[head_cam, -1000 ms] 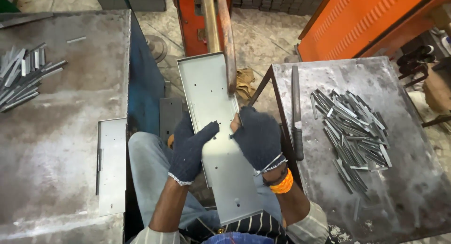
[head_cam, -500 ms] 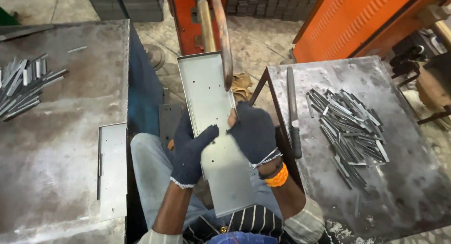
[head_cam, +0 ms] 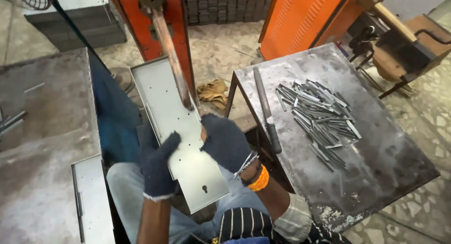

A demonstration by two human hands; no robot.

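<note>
Here both gloved hands clasp a long sheet-metal panel (head_cam: 181,140) over the lap: the left hand (head_cam: 159,171) closes on its left edge, the right hand (head_cam: 226,144) on its right edge. Just beyond the right grip, a copper electrode arm (head_cam: 173,60) meets the panel. Metal strips (head_cam: 322,117) lie on the desk (head_cam: 390,159), right of the grip.

Gloved hands: two, a left hand (head_cam: 159,171) and a right hand (head_cam: 226,143). Tables: two, a left table (head_cam: 42,145) and a right table (head_cam: 385,154). Long metal panels: two, one panel (head_cam: 181,145) under the hands, one second panel (head_cam: 91,201) on the left table. Files: one file (head_cam: 267,110). Metal strips: one pile of strips (head_cam: 319,117), too many to count. Orange bracelets: one bracelet (head_cam: 261,179).
</note>
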